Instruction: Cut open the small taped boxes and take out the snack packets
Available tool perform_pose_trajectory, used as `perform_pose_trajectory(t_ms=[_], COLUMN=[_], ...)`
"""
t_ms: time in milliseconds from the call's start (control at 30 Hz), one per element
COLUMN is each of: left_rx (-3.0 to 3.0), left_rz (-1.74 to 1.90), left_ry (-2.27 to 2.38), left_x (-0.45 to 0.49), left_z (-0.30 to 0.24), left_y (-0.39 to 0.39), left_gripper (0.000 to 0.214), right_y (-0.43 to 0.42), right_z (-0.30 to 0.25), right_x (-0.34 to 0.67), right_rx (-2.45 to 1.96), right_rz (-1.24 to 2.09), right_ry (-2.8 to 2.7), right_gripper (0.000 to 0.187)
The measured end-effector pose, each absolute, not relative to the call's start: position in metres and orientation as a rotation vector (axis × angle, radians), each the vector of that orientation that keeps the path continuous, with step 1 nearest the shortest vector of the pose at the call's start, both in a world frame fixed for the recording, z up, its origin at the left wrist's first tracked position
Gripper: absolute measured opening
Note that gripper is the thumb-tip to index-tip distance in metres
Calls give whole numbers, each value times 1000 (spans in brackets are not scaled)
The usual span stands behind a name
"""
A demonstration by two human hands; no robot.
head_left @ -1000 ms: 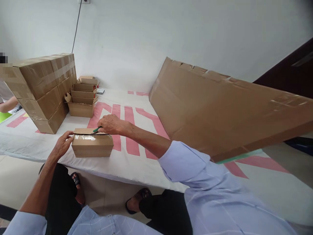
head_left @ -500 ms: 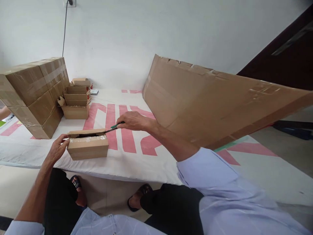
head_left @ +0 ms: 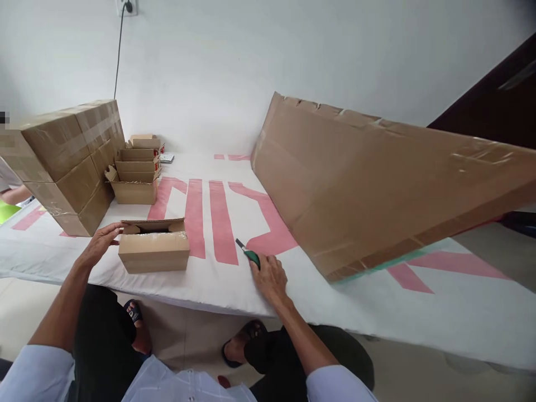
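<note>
A small cardboard box (head_left: 153, 257) lies near the table's front edge, its top slit open along the back. A strip of clear tape shows on the front flap, and the raised rear flap (head_left: 167, 225) leaves a dark gap. With fingers and thumb, my left hand (head_left: 103, 243) holds the box at its left end. My right hand (head_left: 270, 276) is closed around a green-handled box cutter (head_left: 252, 257), low over the table and well to the right of the box. The cutter's grey blade points up and left, away from my body.
Taped cartons (head_left: 67, 162) are stacked at the left. Several small open boxes (head_left: 134, 192) stand in a row beside them. A large cardboard sheet or carton (head_left: 377, 184) leans across the right side. The table cover (head_left: 226, 285) is white with pink shapes. Another person's arm (head_left: 17, 194) shows at far left.
My right hand has pulled the box cutter away from the box, to the right and toward me. The box's rear flap now stands higher and the gap is wider.
</note>
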State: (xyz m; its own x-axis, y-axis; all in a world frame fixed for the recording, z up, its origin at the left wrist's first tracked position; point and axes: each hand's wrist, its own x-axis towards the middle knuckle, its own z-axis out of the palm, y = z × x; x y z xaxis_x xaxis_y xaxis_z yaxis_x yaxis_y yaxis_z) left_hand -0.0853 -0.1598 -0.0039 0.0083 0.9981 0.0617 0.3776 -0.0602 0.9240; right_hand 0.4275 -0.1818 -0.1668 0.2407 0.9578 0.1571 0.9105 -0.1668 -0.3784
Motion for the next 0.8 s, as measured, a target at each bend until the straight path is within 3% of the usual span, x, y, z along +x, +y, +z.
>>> perform_pose_trajectory(t_ms=[233, 433, 667, 800], left_rx=[1466, 1442, 1555, 1679], left_rz=[1079, 1071, 869, 735], left_ry=[1427, 1419, 1244, 1243], left_x=[-86, -86, -91, -94], left_z=[-13, -12, -1, -2], left_y=[-157, -161, -166, -168], left_gripper=[82, 87, 107, 128], right_y=[-179, -158, -143, -153], right_z=[-171, -123, -46, -38], right_x=[429, 367, 276, 271], right_rx=[-2320, -1503, -970, -955], right_rz=[78, 408, 914, 840], right_ry=[-1616, -1622, -1841, -2072], right_gripper=[42, 37, 40, 69])
